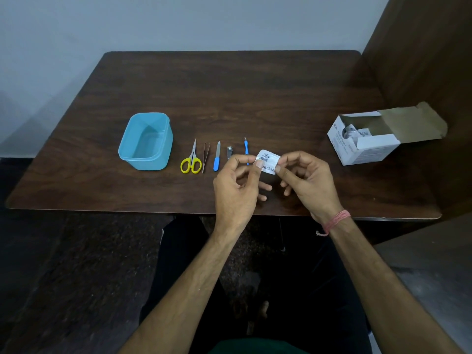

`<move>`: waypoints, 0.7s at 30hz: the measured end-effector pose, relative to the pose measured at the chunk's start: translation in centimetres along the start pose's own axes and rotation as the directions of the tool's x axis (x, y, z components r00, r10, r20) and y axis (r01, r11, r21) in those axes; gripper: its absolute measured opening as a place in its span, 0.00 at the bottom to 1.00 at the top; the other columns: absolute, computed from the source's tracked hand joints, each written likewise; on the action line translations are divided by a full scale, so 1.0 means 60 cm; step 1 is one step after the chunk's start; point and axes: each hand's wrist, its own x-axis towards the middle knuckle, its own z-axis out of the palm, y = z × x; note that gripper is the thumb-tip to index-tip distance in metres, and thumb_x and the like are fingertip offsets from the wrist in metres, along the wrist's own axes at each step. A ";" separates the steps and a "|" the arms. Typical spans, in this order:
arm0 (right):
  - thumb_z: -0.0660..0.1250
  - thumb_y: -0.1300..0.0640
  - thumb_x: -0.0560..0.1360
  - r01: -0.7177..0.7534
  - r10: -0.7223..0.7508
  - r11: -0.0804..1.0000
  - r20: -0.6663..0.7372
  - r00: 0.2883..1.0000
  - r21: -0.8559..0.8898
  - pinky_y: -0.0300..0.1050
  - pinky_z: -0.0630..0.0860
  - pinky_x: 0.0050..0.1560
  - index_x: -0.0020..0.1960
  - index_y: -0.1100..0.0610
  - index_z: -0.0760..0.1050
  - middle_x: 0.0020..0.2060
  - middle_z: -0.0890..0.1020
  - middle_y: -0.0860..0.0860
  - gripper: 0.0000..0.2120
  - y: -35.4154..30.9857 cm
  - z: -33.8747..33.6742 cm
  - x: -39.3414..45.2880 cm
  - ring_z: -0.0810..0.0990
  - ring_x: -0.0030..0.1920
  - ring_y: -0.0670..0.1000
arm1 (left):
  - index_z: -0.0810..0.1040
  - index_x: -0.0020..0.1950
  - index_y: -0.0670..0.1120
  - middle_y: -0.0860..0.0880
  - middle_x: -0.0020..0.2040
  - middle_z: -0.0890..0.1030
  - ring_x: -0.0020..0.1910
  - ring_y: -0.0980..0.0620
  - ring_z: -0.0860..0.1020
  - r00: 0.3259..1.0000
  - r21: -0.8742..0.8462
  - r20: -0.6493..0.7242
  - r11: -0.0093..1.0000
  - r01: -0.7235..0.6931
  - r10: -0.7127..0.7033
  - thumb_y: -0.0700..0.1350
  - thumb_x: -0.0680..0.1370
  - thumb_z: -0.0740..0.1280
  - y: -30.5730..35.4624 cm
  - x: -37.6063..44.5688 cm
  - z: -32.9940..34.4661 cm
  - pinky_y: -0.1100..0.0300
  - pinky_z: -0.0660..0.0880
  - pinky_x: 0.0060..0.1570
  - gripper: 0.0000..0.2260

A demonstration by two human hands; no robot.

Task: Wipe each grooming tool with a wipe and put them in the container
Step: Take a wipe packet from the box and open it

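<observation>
A small white wipe packet [267, 160] is held above the table between both hands. My left hand [236, 186] pinches its left edge and my right hand [307, 180] pinches its right edge. In a row on the table lie yellow-handled scissors [191, 159], thin tweezers [205, 157], a blue-handled nail file [217, 157], a nail clipper [229, 152] partly behind my left fingers, and a slim blue-handled tool [246, 148]. The blue plastic container [145, 141] stands left of the row, with nothing inside.
An open white cardboard box of wipes [365, 139] sits at the table's right side, its flap [413, 121] raised. A brown wooden panel [421, 47] rises along the right edge. The dark wooden table [229, 93] stretches to a pale wall behind.
</observation>
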 end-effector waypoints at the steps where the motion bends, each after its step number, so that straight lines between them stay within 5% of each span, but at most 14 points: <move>1: 0.76 0.66 0.80 0.003 -0.003 1.000 0.003 1.000 -0.008 0.42 0.80 0.30 0.53 0.56 0.86 0.44 0.86 0.61 0.06 0.000 0.000 0.000 0.80 0.33 0.48 | 0.81 0.60 0.45 0.47 0.51 0.91 0.37 0.42 0.90 1.000 -0.003 0.004 1.000 0.002 -0.001 0.45 0.87 0.73 0.001 0.000 -0.001 0.55 0.84 0.30 0.05; 4: 0.75 0.65 0.81 0.012 -0.012 1.000 0.016 1.000 -0.009 0.43 0.80 0.32 0.59 0.57 0.87 0.49 0.86 0.64 0.08 0.001 -0.003 0.000 0.80 0.35 0.50 | 0.80 0.60 0.45 0.47 0.53 0.91 0.37 0.42 0.90 1.000 0.003 0.030 1.000 -0.001 0.001 0.44 0.87 0.73 0.002 0.001 -0.003 0.55 0.84 0.30 0.05; 8: 0.75 0.65 0.81 -0.008 0.005 0.999 0.068 0.998 0.048 0.43 0.80 0.32 0.61 0.60 0.87 0.47 0.86 0.57 0.09 0.000 -0.007 0.001 0.80 0.37 0.50 | 0.79 0.60 0.45 0.48 0.54 0.91 0.36 0.42 0.89 0.998 0.009 0.069 1.000 0.000 -0.001 0.42 0.88 0.72 0.003 0.001 -0.007 0.55 0.84 0.30 0.04; 16: 0.80 0.62 0.76 -0.023 0.019 0.997 0.064 0.998 0.068 0.42 0.80 0.33 0.48 0.60 0.84 0.41 0.82 0.60 0.06 -0.003 -0.011 0.002 0.77 0.34 0.52 | 0.83 0.68 0.48 0.49 0.54 0.92 0.38 0.43 0.90 0.989 0.047 0.149 0.999 0.014 -0.021 0.43 0.88 0.72 0.005 0.001 -0.007 0.56 0.85 0.33 0.09; 21: 0.82 0.59 0.72 -0.031 0.024 0.991 0.056 0.998 0.128 0.41 0.79 0.33 0.43 0.53 0.85 0.41 0.82 0.64 0.06 -0.009 -0.009 0.000 0.78 0.34 0.50 | 0.85 0.62 0.49 0.51 0.57 0.91 0.39 0.43 0.90 0.993 0.052 0.121 0.999 -0.012 0.005 0.44 0.88 0.72 0.005 -0.001 -0.011 0.56 0.85 0.33 0.04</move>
